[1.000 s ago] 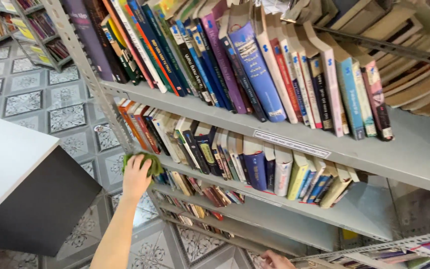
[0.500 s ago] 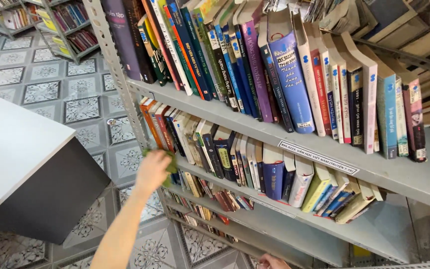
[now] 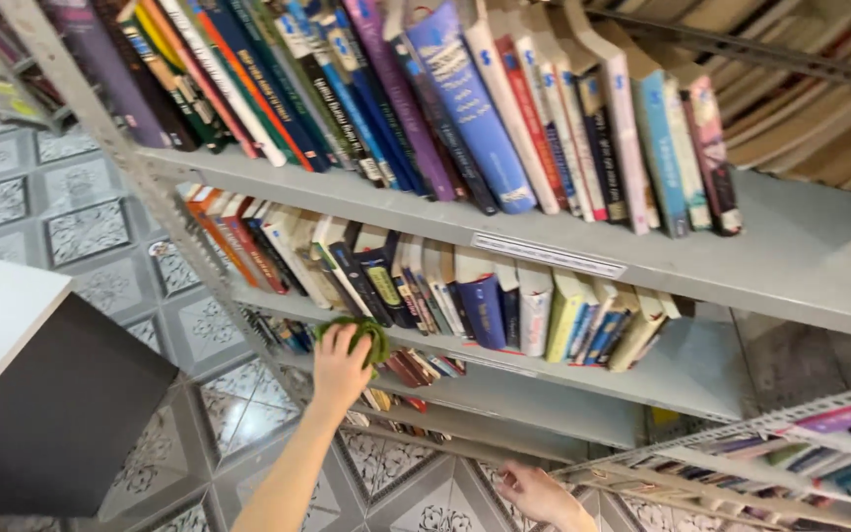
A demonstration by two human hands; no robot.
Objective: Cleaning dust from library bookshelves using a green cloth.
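On shelf (image 3: 504, 379), hand (image 3: 339, 372) presses cloth (image 3: 359, 333).

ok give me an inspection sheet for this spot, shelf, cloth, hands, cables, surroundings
surface: grey metal shelf with a front edge running left to right; its right end is bare
job's things: green cloth bunched under the left hand, pressed on the shelf's front edge
clutter: row of books leaning on that shelf; more books leaning on the shelf above; a paper label on that shelf's edge
hands: left hand closed on the cloth; right hand low down, touching a slanted metal rail, fingers partly hidden
cables: nothing seen
surroundings: patterned floor tiles; a white-topped dark cabinet at left; another bookshelf far left
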